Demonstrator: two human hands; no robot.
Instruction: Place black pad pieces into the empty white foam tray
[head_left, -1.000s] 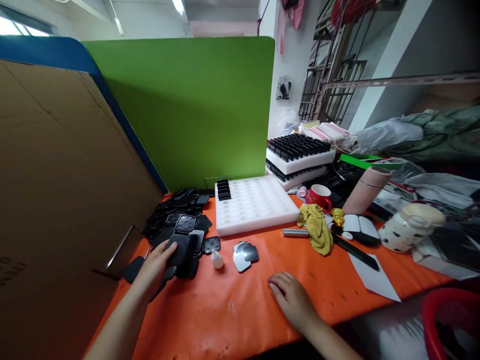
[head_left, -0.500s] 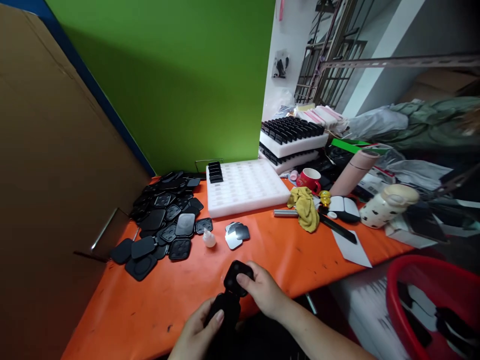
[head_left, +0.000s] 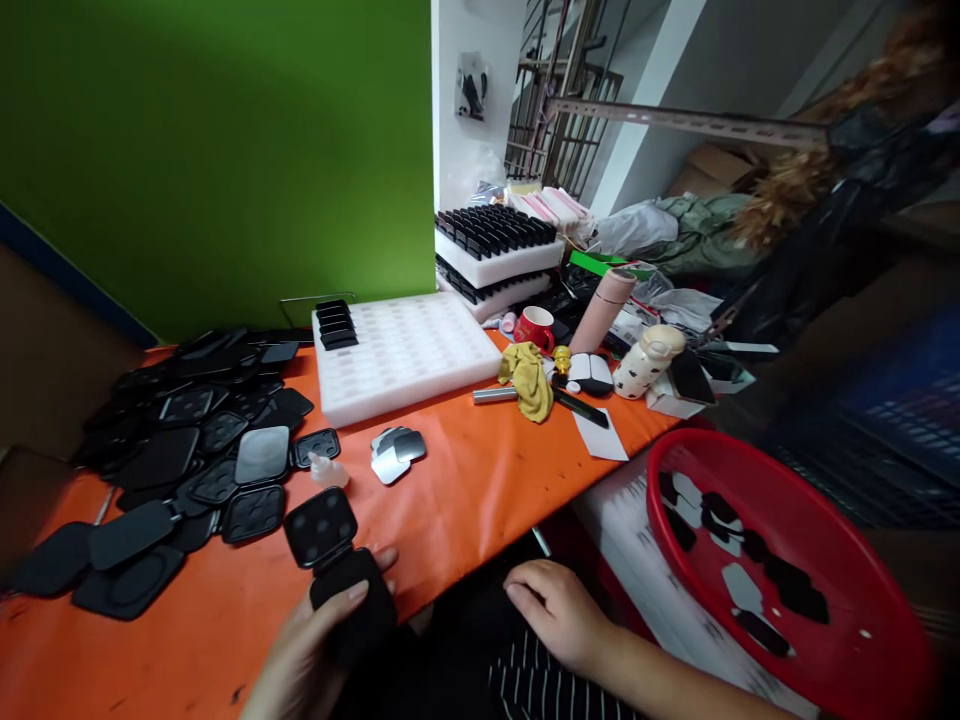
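Holding an opened black hinged case (head_left: 334, 570) alone now, the left hand (head_left: 315, 650) has its grip closed around the lower half, thumb across the top, while the lid stands up and shows its dimpled inside. Half a second ago both hands were on the case near the table's front edge; since then the right hand (head_left: 559, 610) has let go and drawn back over the striped cloth at the person's lap, fingers loosely curled and holding nothing. The case sits just over the near edge of the orange table (head_left: 480, 480), slightly left of where it was. As a judgement, the case has been opened and is ready for whatever goes inside, with the right hand free to fetch it.

To the left lies the heap of black cases (head_left: 187, 440) (some open, some shut), close beside the held one. Just beyond it stand a small white bottle (head_left: 328, 470) and a few shiny mirror pieces (head_left: 396, 452), then the white foam tray (head_left: 405, 355) with four black parts in its far corner. A red basin (head_left: 787, 560) with dark pieces sits low on the right, off the table. The yellow cloth (head_left: 527, 375) and red mug (head_left: 536, 327) lie farther back, well clear of the hands.
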